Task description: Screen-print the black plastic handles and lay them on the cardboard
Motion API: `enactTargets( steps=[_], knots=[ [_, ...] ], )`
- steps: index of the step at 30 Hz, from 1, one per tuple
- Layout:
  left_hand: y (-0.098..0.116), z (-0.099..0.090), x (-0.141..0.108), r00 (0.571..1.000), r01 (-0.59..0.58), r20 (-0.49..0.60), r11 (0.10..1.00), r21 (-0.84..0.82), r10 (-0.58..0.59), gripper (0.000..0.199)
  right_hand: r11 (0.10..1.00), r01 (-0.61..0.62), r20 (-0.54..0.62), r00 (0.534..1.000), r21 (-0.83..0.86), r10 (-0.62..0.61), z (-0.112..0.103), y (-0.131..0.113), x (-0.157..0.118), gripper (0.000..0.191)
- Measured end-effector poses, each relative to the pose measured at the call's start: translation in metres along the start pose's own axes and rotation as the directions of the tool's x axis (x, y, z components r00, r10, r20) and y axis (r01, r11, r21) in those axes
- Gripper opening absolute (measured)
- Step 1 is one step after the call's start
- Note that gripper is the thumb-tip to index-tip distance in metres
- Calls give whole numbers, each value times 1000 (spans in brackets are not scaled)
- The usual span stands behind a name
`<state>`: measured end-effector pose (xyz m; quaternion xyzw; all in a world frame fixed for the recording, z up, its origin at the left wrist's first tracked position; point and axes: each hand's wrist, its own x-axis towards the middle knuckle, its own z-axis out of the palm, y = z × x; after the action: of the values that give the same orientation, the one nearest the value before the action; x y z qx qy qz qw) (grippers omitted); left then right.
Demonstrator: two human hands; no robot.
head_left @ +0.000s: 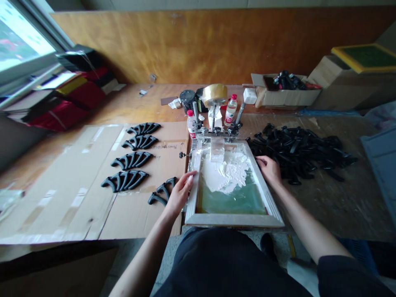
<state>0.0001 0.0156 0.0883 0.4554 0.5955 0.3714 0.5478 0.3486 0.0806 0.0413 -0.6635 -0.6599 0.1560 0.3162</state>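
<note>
At lower centre, the frame (234, 220) is flanked by the left hand (179, 192) and right hand (270, 170); whether either is clamped cannot be told.

Head view only: looks forward and steeply down from above torso (222, 264), near worktop (136, 101), wide coverage.

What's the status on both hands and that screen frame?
Left hand at left side of screen frame, right hand at right side. White paste over far part of mesh. Black pile beside right hand, black pieces beside left.
</note>
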Motion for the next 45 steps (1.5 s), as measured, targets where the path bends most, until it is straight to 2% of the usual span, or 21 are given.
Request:
enactTargets(
  steps=[1, 3, 6, 9, 13, 15, 19, 20, 21, 22, 25, 26, 28, 30, 31, 33, 35, 37, 39, 42, 45],
  knots=[
    [-13, 2, 2, 1000, 21, -2, 1000, 20, -20, 59, 1000, 19, -60, 998, -14, -20, 0, -7, 10, 31],
    [-38, 6, 8, 999, 45, -23, 996, 73, -43, 64, 984, 162, -105, 980, -76, -169, 8, -33, 26, 40],
    [-65, 11, 19, 998, 50, -44, 981, 187, -43, 65, 900, 391, 34, 919, -193, -392, 32, -83, 41, 56],
    [-76, 12, 26, 998, 56, -30, 963, 262, -50, 63, 856, 456, 239, 883, -242, -403, 56, -113, 46, 35],
    [-78, 10, 30, 998, 63, -11, 961, 269, -63, 62, 822, 527, 424, 809, -216, -407, 68, -112, 25, 5],
    [-78, 9, 29, 998, 67, -10, 965, 252, -67, 62, 754, 633, 479, 723, -172, -498, 62, -106, 6, 6],
    [-78, 10, 29, 997, 72, -12, 969, 238, -72, 61, 581, 814, 585, 470, 2, -660, 39, -97, -19, 19],
    [-78, 10, 29, 997, 72, -11, 968, 241, -71, 61, 570, 820, 600, 434, 45, -672, 35, -96, -20, 18],
    [-79, 10, 29, 997, 72, -10, 967, 246, -72, 61, 580, 811, 607, 425, 75, -672, 33, -96, -18, 16],
    [-79, 9, 29, 997, 73, -11, 965, 253, -72, 62, 607, 790, 601, 444, 87, -665, 34, -97, -16, 15],
    [-78, 9, 30, 997, 82, -14, 956, 282, -81, 62, 683, 729, 492, 584, 32, -646, 43, -96, -16, 14],
    [-77, 9, 30, 996, 87, -15, 954, 288, -86, 62, 681, 732, 445, 609, 4, -657, 47, -94, -19, 15],
    [-77, 10, 30, 996, 90, -19, 955, 282, -88, 63, 639, 769, 397, 593, -20, -701, 52, -90, -32, 17],
    [-78, 10, 31, 996, 90, -18, 961, 260, -88, 64, 605, 796, 413, 548, 11, -728, 53, -86, -42, 16],
    [-78, 9, 32, 996, 89, -16, 964, 250, -88, 65, 613, 790, 424, 545, 29, -723, 52, -86, -43, 13],
    [-78, 8, 32, 996, 86, 1, 969, 232, -88, 65, 674, 738, 420, 601, 35, -680, 50, -92, -34, 7],
    [-71, 6, 30, 996, 81, 24, 975, 208, -88, 68, 754, 657, 362, 705, -8, -610, 49, -103, -11, 19],
    [-58, 2, 25, 995, 73, 49, 983, 166, -83, 73, 822, 565, 282, 802, -70, -527, 44, -113, 21, 39],
    [-37, -1, 18, 996, 59, 54, 992, 108, -65, 71, 881, 460, 205, 878, -110, -433, 29, -113, 52, 50],
    [0, -4, 11, 1000, 13, 17, 1000, -22, -12, 57, 964, 256, 18, 967, -68, -256, -6, -84, 84, 36],
    [38, -1, 18, 997, -82, -27, 968, -239, 78, 55, 999, 49, -157, 986, -8, -50, -28, -41, 82, 26]
  ],
)
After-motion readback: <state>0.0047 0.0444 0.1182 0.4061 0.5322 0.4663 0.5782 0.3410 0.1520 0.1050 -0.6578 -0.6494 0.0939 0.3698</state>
